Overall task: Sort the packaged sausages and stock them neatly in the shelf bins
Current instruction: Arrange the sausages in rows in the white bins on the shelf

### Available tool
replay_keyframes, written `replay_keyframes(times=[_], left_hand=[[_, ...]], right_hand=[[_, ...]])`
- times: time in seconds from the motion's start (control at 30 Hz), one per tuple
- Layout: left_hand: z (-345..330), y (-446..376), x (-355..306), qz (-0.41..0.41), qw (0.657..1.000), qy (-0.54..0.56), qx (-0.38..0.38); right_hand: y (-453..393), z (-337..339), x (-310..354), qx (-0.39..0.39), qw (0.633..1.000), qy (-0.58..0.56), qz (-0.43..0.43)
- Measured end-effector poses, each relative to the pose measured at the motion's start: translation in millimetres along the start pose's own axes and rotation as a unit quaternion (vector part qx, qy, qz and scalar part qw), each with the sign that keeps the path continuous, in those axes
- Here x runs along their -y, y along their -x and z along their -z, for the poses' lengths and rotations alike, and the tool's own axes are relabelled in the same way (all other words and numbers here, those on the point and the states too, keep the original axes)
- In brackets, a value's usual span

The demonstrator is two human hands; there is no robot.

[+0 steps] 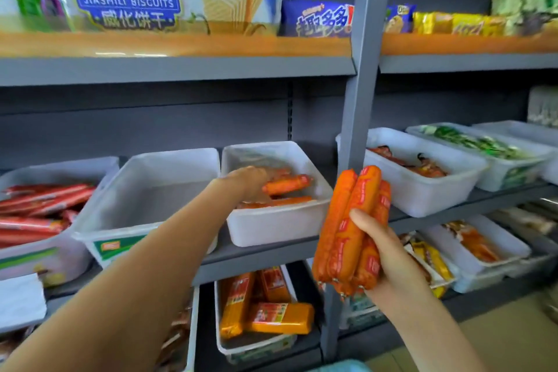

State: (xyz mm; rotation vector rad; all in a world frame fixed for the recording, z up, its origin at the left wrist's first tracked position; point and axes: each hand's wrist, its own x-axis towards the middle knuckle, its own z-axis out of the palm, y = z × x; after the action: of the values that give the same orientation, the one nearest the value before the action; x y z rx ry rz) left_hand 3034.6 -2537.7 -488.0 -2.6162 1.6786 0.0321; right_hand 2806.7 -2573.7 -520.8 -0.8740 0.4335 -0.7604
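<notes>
Head view: your left hand (pixel 247 180) reaches into the white bin (pixel 280 226) on the middle shelf (pixel 271 254), resting on the orange sausages (pixel 287 184) already lying there; its fingers are hidden behind the wrist, so whether it grips one or only presses cannot be told. Your right hand (pixel 383 248) grips a bundle of orange sausages (pixel 350 226) upright, just beside the grey shelf post (pixel 362 100), thumb across the front. The clear bin (pixel 151 190) to the left shows nothing inside, and the bin of red sausages (pixel 39 211) sits at the far left. The likely risk: the bundle is held near its lower half, so a slack grip may let the slick casings slide and drop towards the yellow sausage packs (pixel 265 308) below, or land crosswise and spoil the neat row
</notes>
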Motion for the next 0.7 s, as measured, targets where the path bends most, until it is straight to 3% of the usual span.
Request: replay_keyframes(times=[0.1, 0.17, 0.3, 0.37, 0.47, 0.53, 0.6, 0.7], left_hand=[[0.5, 21.6, 20.8, 0.071, 0.995, -0.068, -0.024], [-8.3, 38.0, 31.9, 0.095, 0.992, -0.084, -0.013], [-27.8, 53.7, 36.3, 0.069, 0.992, -0.109, 0.006], [-30.8, 51.1, 37.0, 0.091, 0.992, -0.085, -0.008], [-31.8, 50.3, 36.1, 0.105, 0.992, -0.074, -0.012], [-31.7, 50.9, 36.8, 0.108, 0.992, -0.065, -0.016], [-33.1, 50.0, 36.8, 0.110, 0.993, -0.039, -0.018], [-34.5, 47.5, 39.1, 0.125, 0.992, 0.010, -0.019]], right_hand=[[-3.0, 1.1, -6.4, 0.117, 0.980, 0.155, 0.034], [-20.1, -17.4, -5.2, 0.124, 0.957, 0.254, 0.069], [-62.6, -68.8, 1.6, 0.148, 0.889, 0.413, 0.130], [-89.0, -92.4, 4.3, 0.145, 0.807, 0.546, 0.173], [-128.6, -110.1, 6.6, 0.161, 0.601, 0.757, 0.200], [-150.9, -107.6, 2.0, 0.223, 0.495, 0.820, 0.182], [-166.5, -96.6, -7.6, 0.276, 0.429, 0.850, 0.132], [-177.1, -79.5, -22.2, 0.262, 0.347, 0.891, 0.130]])
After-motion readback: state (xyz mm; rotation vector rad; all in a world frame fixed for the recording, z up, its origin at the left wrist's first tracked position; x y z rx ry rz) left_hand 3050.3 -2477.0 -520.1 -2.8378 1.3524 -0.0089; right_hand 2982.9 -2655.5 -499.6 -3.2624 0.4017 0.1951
